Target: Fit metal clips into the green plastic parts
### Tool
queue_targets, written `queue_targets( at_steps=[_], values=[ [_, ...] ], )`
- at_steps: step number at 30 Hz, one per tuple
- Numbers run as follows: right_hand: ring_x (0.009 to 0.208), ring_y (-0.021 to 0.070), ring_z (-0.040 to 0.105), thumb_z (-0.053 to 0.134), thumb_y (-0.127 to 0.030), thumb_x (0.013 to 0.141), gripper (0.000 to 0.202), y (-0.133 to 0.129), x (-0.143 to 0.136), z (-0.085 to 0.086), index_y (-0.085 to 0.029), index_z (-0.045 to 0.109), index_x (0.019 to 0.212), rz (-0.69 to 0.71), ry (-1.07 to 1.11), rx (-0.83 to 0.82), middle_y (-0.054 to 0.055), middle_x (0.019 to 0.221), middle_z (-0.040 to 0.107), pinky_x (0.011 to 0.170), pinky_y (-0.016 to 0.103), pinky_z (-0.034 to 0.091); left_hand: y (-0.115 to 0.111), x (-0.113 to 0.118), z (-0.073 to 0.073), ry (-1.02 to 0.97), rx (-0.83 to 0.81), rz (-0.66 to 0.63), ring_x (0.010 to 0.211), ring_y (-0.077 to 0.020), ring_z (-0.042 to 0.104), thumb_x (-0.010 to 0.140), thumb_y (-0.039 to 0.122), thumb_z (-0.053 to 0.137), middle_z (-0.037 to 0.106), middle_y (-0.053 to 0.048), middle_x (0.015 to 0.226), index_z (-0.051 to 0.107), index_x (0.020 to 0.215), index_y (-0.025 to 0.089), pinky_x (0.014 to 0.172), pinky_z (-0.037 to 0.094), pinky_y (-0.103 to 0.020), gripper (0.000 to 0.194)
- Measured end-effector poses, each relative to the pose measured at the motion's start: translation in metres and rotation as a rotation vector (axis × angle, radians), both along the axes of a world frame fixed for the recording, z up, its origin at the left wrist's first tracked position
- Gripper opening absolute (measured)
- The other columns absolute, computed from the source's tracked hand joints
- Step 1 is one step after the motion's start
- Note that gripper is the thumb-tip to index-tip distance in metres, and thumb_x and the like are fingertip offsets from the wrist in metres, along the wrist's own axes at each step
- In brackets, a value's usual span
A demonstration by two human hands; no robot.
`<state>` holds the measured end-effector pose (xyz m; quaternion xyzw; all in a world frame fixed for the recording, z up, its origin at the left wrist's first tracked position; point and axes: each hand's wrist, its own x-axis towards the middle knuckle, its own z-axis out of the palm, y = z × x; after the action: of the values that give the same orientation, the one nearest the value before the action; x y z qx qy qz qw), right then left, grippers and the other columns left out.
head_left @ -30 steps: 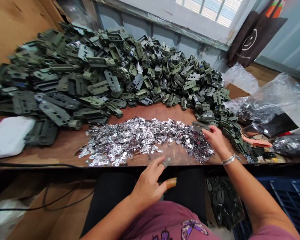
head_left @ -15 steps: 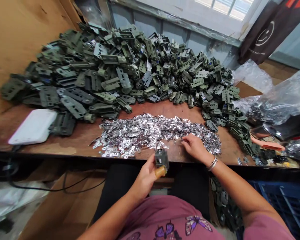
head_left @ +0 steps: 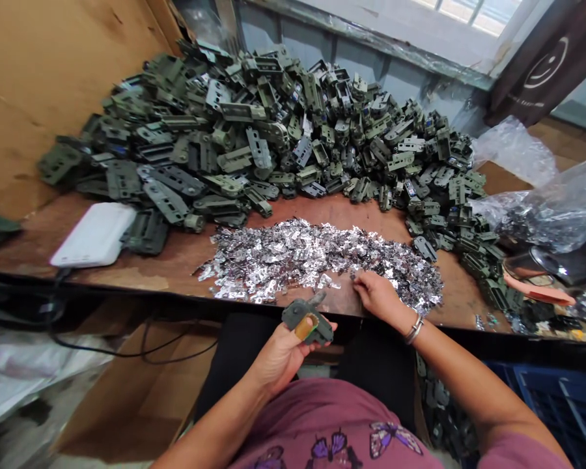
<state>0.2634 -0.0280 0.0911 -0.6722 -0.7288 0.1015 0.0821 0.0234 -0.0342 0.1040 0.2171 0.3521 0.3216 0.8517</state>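
My left hand (head_left: pixel 278 355) is closed around a dark green slotted housing (head_left: pixel 297 314), held over my lap just off the table's front edge. A yellow-orange cover wraps the thumb, which presses on the housing's side. At the front of a heap of small shiny metal plates (head_left: pixel 293 254), my right hand (head_left: pixel 379 298) has thumb and fingers pinched together. Something small and dark may be between those fingertips; it is too small to name. A metal bangle (head_left: pixel 414 327) circles the right wrist.
Behind the plates rises a large mound of green housings (head_left: pixel 254 140), running down to the right. A white box-shaped device (head_left: pixel 95 234) with a cable lies at the left. Plastic bags (head_left: pixel 561 189) and an orange-handled tool (head_left: pixel 540 291) are at the right. An open cardboard box (head_left: pixel 141 384) sits below.
The housing in my left hand has turned from end-on to lying sideways, showing its long face. My right hand stays pinched by the plates. The whole view has shifted slightly.
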Motion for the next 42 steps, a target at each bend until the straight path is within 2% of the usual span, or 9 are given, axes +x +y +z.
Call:
queue_targets(
  at_steps=[3,6,14,18,21,27,32,35,42],
  values=[
    [0.081,0.0167,0.059,0.048,-0.021,0.097,0.020,0.002,-0.001,-0.003,-0.020,0.062,0.110,-0.032,-0.025,0.052,0.006,0.096,0.064,0.069,0.025,0.042,-0.003,0.002,-0.005,0.056,0.010,-0.049,0.069,-0.0204,0.070,0.061,0.053,0.085,0.073,-0.007,0.076,0.067,0.083,0.014,0.048,0.053,-0.022,0.048],
    [0.076,0.0176,0.058,0.047,-0.022,0.097,0.019,0.008,-0.003,-0.003,-0.020,0.065,0.104,-0.026,-0.103,0.046,0.007,0.092,0.063,0.064,0.026,0.041,-0.004,0.003,-0.007,0.108,0.040,-0.105,0.049,-0.0130,0.062,0.064,0.057,0.081,0.071,-0.007,0.072,0.065,0.082,0.013,0.033,0.038,-0.016,0.050],
    [0.088,0.0168,0.065,0.049,-0.015,0.094,0.023,-0.016,0.026,-0.008,-0.021,0.071,0.094,0.171,0.225,0.106,0.007,0.099,0.071,0.078,0.027,0.049,-0.002,-0.003,0.000,0.173,0.206,-0.102,0.064,-0.0142,0.062,0.062,0.040,0.085,0.069,-0.006,0.075,0.069,0.076,0.013,0.047,0.047,-0.019,0.034],
    [0.092,0.0172,0.066,0.055,-0.009,0.086,0.023,-0.029,0.035,-0.005,-0.020,0.071,0.098,0.017,0.411,0.110,0.006,0.100,0.071,0.085,0.031,0.051,-0.004,0.000,-0.003,0.230,0.272,-0.130,0.063,-0.0146,0.061,0.067,0.034,0.081,0.070,-0.008,0.078,0.071,0.081,0.013,0.048,0.047,-0.020,0.027],
    [0.083,0.0171,0.064,0.061,-0.014,0.083,0.019,-0.032,0.026,0.003,-0.019,0.070,0.099,-0.092,0.344,0.060,0.005,0.091,0.069,0.080,0.030,0.050,-0.006,0.002,-0.006,0.244,0.292,-0.143,0.062,-0.0152,0.062,0.069,0.031,0.080,0.070,-0.007,0.077,0.070,0.083,0.014,0.046,0.045,-0.020,0.025],
    [0.082,0.0185,0.062,0.057,-0.023,0.091,0.014,-0.025,0.006,0.007,-0.018,0.069,0.088,-0.074,0.042,-0.101,0.008,0.090,0.068,0.072,0.027,0.045,-0.007,0.005,-0.004,0.317,0.337,-0.146,0.055,-0.0117,0.055,0.068,0.028,0.080,0.067,-0.002,0.070,0.068,0.081,0.014,0.046,0.043,-0.021,0.022],
    [0.073,0.0159,0.061,0.051,-0.018,0.090,0.012,-0.033,0.002,0.014,-0.017,0.063,0.088,-0.090,0.286,0.069,0.005,0.082,0.067,0.069,0.026,0.045,-0.006,0.010,0.003,0.393,0.383,-0.077,0.074,-0.0170,0.063,0.063,0.023,0.084,0.071,-0.004,0.083,0.066,0.084,0.015,0.070,0.051,-0.029,0.030],
    [0.062,0.0124,0.056,0.052,-0.021,0.089,0.011,-0.047,-0.013,0.030,-0.018,0.062,0.086,-0.003,0.493,0.098,0.001,0.071,0.063,0.061,0.024,0.043,-0.006,0.015,0.006,0.442,0.423,-0.073,0.072,-0.0166,0.063,0.060,0.021,0.086,0.069,-0.002,0.078,0.061,0.082,0.016,0.069,0.051,-0.029,0.033],
    [0.070,0.0145,0.062,0.051,-0.019,0.090,0.015,-0.059,-0.035,0.052,-0.019,0.066,0.089,0.203,0.392,-0.023,0.004,0.078,0.068,0.064,0.026,0.046,-0.008,0.009,-0.001,0.394,0.698,-0.133,0.087,-0.0206,0.067,0.061,0.012,0.083,0.073,-0.009,0.102,0.068,0.099,0.016,0.079,0.052,-0.030,0.041]
  ],
)
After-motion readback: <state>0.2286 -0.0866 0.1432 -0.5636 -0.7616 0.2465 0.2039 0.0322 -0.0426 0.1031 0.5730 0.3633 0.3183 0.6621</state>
